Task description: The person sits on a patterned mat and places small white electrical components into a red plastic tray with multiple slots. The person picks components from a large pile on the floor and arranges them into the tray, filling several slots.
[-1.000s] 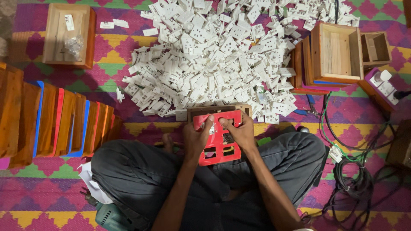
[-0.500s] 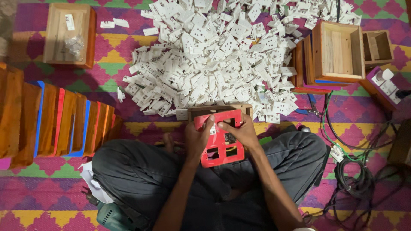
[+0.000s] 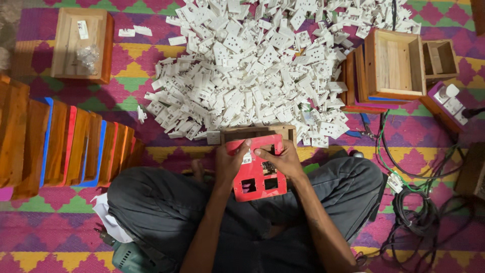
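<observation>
1. We sit cross-legged on a patterned floor mat (image 3: 414, 167), and the red panel (image 3: 257, 172) lies in our lap, its long axis running away from us toward the pile of white socket parts (image 3: 252, 65).
2. Our left hand (image 3: 230, 164) clamps the panel's upper left corner, thumb on top and fingers wrapped under the edge; its grip is closed on the panel.
3. Our right hand (image 3: 283, 162) rests on the upper middle of the panel, fingertips pressed on a small white piece (image 3: 247, 157) set into a cut-out. Whether it pinches that piece or only pushes on it we cannot tell.
4. Two square cut-outs at the near end of the panel stand open, just below both hands, nearer the right hand than the left.
5. A small wooden box (image 3: 257, 132) lies just beyond the panel's far edge, touching the pile.
6. A stack of wooden boxes (image 3: 65, 146) leans at our left; cables (image 3: 419, 212) coil at our right.
</observation>
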